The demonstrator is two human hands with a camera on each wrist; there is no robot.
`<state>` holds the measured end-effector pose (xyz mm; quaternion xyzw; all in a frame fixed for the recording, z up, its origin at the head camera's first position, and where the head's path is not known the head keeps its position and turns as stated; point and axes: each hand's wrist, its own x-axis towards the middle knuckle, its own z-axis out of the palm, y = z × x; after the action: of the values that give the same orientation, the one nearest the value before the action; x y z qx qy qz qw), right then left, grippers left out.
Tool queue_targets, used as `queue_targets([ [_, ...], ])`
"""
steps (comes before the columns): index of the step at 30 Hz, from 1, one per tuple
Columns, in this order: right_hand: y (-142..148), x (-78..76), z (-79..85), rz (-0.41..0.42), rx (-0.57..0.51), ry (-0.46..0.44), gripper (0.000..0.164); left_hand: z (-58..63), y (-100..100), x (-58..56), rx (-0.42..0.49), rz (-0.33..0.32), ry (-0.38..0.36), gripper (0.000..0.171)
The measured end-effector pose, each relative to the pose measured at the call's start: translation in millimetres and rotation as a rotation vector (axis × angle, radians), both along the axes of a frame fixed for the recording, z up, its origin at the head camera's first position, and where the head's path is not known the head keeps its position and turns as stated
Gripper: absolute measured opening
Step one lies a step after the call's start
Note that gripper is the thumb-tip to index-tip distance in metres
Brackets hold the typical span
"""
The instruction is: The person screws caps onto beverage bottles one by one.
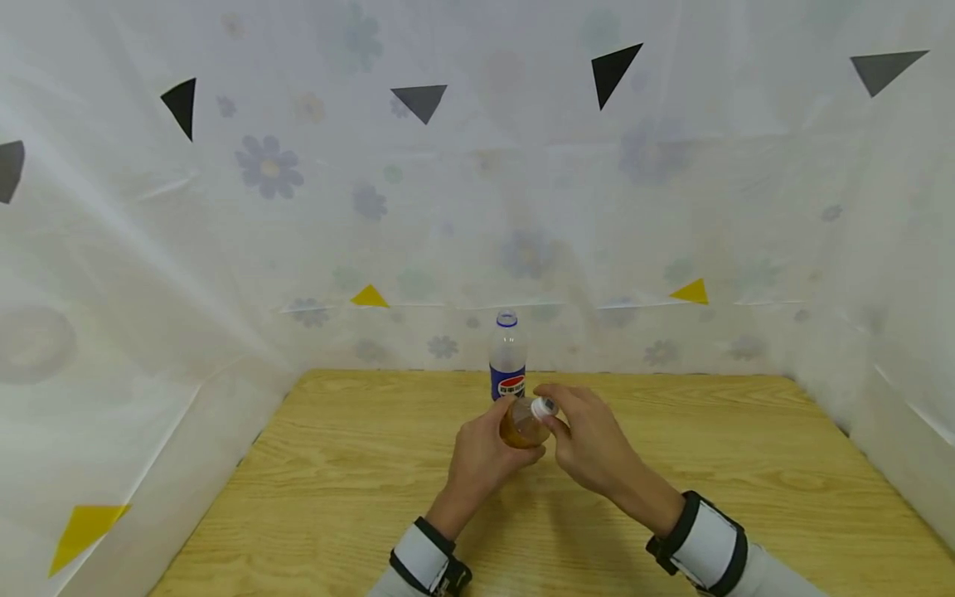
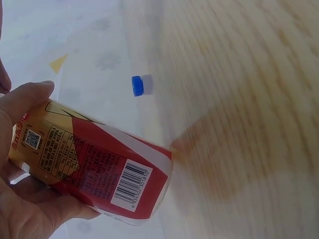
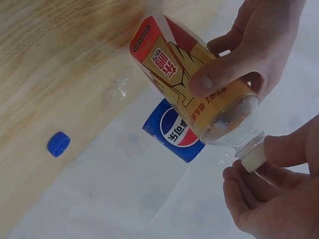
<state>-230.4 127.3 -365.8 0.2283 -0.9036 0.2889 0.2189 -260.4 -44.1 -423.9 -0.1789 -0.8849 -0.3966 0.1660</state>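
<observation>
My left hand grips a clear drink bottle round its red and gold label, with amber liquid inside. The bottle is held tilted above the table, its neck toward my right hand. Thumb and fingers of that hand pinch the white cap at the bottle's mouth. Just behind stands a Pepsi bottle, upright, with a blue label and an uncovered mouth. A blue bottle cap lies on the table, seen in both wrist views; in the head view I cannot make it out.
The wooden table carries these things. White flowered sheeting hangs behind it and along both sides, with black, grey and yellow triangles on it. The Pepsi bottle stands close beyond my hands, near the table's far edge.
</observation>
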Motion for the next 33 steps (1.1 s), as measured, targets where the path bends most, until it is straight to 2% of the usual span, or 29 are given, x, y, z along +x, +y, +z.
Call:
queue_targets([
  [5,-0.7,-1.9,-2.2,-0.006,0.008,0.021,0.032,1.0,0.9,-0.4,-0.009,0.002,0.007,0.067],
  [19,2.5,-5.5,-11.2,-0.004,0.027,0.17,0.028,2.4,1.7,2.4,-0.002,-0.009,-0.006,0.062],
  [33,0.3,-7.4,-13.6,-0.019,0.016,0.209,0.03,1.6,2.3,2.2,0.001,-0.01,0.003,0.063],
])
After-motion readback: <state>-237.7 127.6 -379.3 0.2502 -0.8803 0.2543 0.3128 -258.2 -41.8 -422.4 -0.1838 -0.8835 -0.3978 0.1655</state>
